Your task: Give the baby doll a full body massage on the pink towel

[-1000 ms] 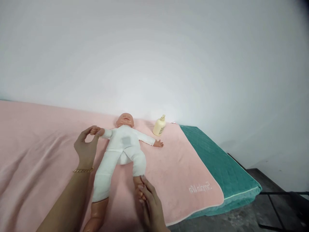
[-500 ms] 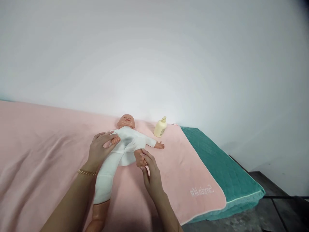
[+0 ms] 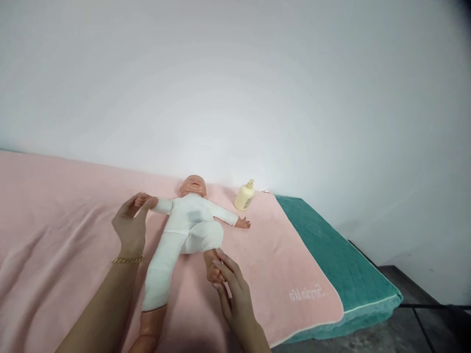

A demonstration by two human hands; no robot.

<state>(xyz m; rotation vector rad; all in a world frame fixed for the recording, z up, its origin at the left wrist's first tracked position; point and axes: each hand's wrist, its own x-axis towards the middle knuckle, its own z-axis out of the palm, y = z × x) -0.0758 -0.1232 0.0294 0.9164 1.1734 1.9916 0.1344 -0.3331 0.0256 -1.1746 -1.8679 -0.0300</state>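
A baby doll point(image 3: 193, 215) with a white cloth body lies on its back, its head toward the wall. My left hand point(image 3: 131, 220), with a gold bracelet at the wrist, is closed on the doll's hand point(image 3: 145, 200), which is stretched out to the left. The fingers of my right hand point(image 3: 233, 291) grip the doll's bent leg at the foot point(image 3: 214, 269). The doll's other arm point(image 3: 241, 222) points right, and its other leg point(image 3: 158, 284) lies straight toward me.
A pale yellow pump bottle point(image 3: 244, 196) stands right of the doll's head. A pink blanket point(image 3: 283, 264) with stitched lettering covers much of a green mattress point(image 3: 331, 255). Behind rises a white wall point(image 3: 235, 88); dark floor point(image 3: 349, 338) shows at lower right.
My left hand has drawn the doll's arm from across its chest out to the left. My right hand has moved toward me, lowering the bent leg.
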